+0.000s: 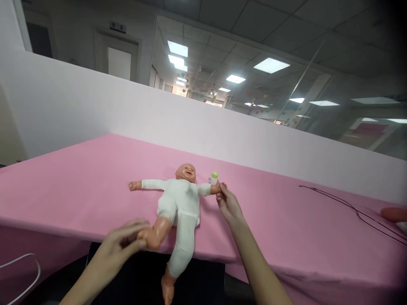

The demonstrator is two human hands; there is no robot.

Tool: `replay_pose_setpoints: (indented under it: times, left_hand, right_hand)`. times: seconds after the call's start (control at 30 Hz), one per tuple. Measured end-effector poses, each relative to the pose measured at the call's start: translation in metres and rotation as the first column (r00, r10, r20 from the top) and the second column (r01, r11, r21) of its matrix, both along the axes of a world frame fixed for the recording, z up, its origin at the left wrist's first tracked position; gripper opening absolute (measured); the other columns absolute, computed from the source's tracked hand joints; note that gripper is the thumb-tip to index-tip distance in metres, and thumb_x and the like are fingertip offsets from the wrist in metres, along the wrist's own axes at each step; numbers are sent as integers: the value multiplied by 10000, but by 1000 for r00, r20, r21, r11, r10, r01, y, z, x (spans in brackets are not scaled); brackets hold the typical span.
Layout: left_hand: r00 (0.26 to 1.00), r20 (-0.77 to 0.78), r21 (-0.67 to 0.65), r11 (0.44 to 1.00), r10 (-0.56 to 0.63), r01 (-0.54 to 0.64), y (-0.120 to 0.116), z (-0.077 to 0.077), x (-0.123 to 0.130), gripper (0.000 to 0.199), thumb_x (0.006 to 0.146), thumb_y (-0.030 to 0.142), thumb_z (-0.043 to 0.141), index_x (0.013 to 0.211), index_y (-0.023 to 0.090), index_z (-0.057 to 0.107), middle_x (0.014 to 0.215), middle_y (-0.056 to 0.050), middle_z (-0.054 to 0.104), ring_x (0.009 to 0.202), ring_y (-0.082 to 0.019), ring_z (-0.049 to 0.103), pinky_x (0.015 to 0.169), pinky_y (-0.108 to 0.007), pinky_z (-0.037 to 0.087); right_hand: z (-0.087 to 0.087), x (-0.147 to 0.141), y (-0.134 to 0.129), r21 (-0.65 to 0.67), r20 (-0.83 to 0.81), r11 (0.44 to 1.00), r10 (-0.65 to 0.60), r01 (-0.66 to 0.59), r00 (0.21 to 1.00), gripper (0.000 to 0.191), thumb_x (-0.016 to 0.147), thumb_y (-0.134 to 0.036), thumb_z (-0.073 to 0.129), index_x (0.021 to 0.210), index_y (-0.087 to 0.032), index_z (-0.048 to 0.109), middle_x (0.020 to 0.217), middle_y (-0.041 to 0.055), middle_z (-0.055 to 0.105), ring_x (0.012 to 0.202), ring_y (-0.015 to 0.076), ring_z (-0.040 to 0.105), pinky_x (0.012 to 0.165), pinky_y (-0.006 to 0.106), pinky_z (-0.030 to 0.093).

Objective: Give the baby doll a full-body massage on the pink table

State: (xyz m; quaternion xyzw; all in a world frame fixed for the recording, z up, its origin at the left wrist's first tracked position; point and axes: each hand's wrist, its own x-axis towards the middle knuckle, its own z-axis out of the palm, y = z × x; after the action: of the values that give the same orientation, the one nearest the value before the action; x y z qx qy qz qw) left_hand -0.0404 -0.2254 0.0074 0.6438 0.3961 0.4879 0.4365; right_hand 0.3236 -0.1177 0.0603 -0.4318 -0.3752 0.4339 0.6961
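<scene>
A baby doll (183,195) in a white long-sleeved suit lies on its back on the pink-covered table (95,182). One doll leg is bare below the knee and bent; the other hangs over the table's front edge. My left hand (119,243) is closed around the bare foot, thumb below and fingers above. The doll's hand on the right side is pinched between the fingers of my right hand (228,203). Just behind that doll arm stands a small white bottle with a green cap (214,175), its lower part hidden by the arm.
A thin dark cable (343,203) runs across the table's right side, near a blurred orange-brown object (393,214) at the edge of view. A white cable (37,271) loops at the lower left. Behind the table rises a white low wall (203,123) with glass above.
</scene>
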Motion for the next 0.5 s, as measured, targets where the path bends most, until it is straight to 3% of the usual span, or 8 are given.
replay_pose_setpoints:
  times: [0.07, 0.13, 0.27, 0.4, 0.5]
  left_hand:
    - [991, 90, 30, 994, 103, -106, 29, 15, 19, 355, 859, 495, 774, 1076, 220, 836, 1208, -112, 771, 1140, -333, 714, 984, -396, 583]
    - [983, 167, 40, 995, 80, -88, 58, 23, 42, 397, 856, 502, 772, 1101, 195, 826, 1208, -124, 781, 1141, -343, 723, 973, -423, 596]
    - [974, 228, 40, 999, -11, 2, 87, 14, 66, 422, 854, 507, 774, 1086, 159, 824, 1181, -145, 798, 1154, -348, 727, 1023, -445, 566]
    - [983, 172, 15, 997, 70, -74, 57, -4, 39, 420, 869, 509, 767, 1158, 208, 813, 1212, -119, 785, 1166, -332, 714, 1015, -402, 557]
    - [999, 32, 3, 1000, 6, -6, 14, -13, 3, 313, 873, 505, 768, 1043, 252, 836, 1137, -84, 781, 1085, -306, 712, 950, -352, 562]
  right_hand:
    - [4, -20, -8, 34, 169, 999, 34, -40, 985, 364, 711, -480, 924, 865, -196, 756, 737, 5, 646, 561, 106, 504, 487, 235, 453]
    - [-1, -40, -14, -16, 360, 994, 105, -107, 927, 421, 727, -559, 894, 846, -181, 749, 680, -2, 634, 520, 107, 491, 462, 246, 408]
    - [-20, -59, -21, -87, 505, 978, 208, -191, 837, 516, 760, -691, 815, 811, -199, 668, 576, -43, 562, 444, 110, 463, 407, 246, 343]
    - [-15, -34, -12, -21, 409, 998, 68, -66, 910, 533, 736, -688, 842, 859, -193, 687, 583, -38, 570, 433, 106, 451, 383, 241, 335]
    - [-6, -1, 0, 8, 148, 999, -47, 46, 988, 394, 769, -538, 879, 827, -205, 676, 655, -19, 604, 484, 98, 480, 413, 227, 408]
